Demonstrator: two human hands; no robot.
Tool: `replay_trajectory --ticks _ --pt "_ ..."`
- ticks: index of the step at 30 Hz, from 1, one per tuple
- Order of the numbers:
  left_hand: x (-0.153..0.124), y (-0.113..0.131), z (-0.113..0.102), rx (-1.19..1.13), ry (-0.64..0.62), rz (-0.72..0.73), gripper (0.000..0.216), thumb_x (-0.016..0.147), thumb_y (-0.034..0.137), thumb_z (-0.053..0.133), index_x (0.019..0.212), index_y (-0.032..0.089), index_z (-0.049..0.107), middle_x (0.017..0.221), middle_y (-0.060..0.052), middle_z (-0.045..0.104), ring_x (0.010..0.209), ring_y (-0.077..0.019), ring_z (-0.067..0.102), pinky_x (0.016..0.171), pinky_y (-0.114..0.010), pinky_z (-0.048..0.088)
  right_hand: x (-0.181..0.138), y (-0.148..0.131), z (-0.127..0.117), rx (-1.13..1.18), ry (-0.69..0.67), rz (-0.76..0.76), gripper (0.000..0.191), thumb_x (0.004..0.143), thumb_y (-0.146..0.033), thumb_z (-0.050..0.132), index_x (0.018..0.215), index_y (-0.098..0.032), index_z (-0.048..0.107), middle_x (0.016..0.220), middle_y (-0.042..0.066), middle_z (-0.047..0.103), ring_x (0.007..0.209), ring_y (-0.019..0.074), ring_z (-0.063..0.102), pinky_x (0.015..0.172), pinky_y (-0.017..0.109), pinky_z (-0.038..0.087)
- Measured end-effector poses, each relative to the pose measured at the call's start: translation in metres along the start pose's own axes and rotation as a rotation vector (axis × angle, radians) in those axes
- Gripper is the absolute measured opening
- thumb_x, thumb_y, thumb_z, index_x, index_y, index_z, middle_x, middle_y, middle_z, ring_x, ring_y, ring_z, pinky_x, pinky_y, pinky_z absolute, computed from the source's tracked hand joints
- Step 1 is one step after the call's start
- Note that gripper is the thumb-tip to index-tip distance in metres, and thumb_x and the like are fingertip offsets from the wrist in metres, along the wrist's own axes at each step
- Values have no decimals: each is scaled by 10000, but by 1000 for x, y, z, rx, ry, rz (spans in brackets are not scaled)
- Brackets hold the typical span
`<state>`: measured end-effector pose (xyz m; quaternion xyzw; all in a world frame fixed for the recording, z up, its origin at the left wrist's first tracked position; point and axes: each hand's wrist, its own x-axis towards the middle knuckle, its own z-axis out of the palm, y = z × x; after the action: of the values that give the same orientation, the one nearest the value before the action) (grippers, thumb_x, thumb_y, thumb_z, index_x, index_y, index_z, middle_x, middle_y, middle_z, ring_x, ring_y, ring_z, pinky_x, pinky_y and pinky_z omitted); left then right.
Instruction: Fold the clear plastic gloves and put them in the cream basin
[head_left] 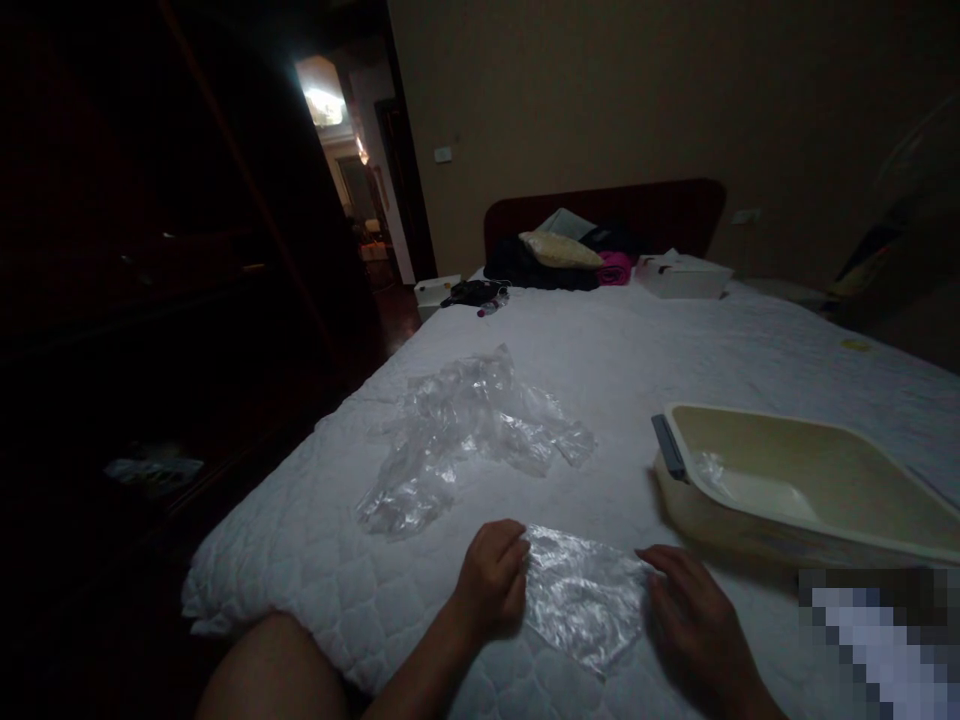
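A clear plastic bag is spread nearly flat between my two hands on the white quilted bed. My left hand has its fingers curled and pinches the bag's upper left edge. At the opposite side, my right hand grips the upper right corner between thumb and fingers. Just beyond, a loose heap of crumpled clear plastic bags lies on the bed. To the right stands a cream plastic bin with a grey handle; a bit of clear plastic shows inside it.
The quilted bed drops off at its left edge. Clothes and a yellowish pillow are piled by the dark red headboard. A white box sits at the far right, and a small bottle lies far left. My knee is at the near edge.
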<state>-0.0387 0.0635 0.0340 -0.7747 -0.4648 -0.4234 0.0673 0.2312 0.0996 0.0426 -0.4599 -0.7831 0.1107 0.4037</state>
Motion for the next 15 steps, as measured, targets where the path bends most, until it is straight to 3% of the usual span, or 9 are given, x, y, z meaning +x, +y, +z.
replay_trajectory --ticks 3,6,11,15 --pt "1 5 -4 -48 -167 197 269 712 169 398 922 144 565 986 -133 596 931 -246 547 778 -413 459 -14 -12 4 -40 -112 -12 210 821 -314 494 971 -243 624 970 94 621 897 243 593 779 384 503" --pt "1 8 -9 -52 -250 203 228 704 187 392 847 148 566 904 -119 598 879 -244 550 759 -414 457 -21 -18 9 -49 -154 42 202 846 -319 475 927 -237 640 959 85 625 897 227 593 796 364 500" --pt "-2 7 -20 -3 -208 144 272 729 133 410 959 123 556 960 -130 587 905 -235 541 788 -414 454 -6 -21 18 20 -175 110 245 880 -331 424 924 -221 639 994 82 620 939 221 573 856 378 464" --pt "-8 6 -26 8 -125 135 365 750 109 454 1109 116 518 1121 -159 539 1018 -254 506 843 -421 435 14 -24 26 126 -100 163 257 879 -369 420 910 -205 615 981 80 622 949 216 561 864 367 443"
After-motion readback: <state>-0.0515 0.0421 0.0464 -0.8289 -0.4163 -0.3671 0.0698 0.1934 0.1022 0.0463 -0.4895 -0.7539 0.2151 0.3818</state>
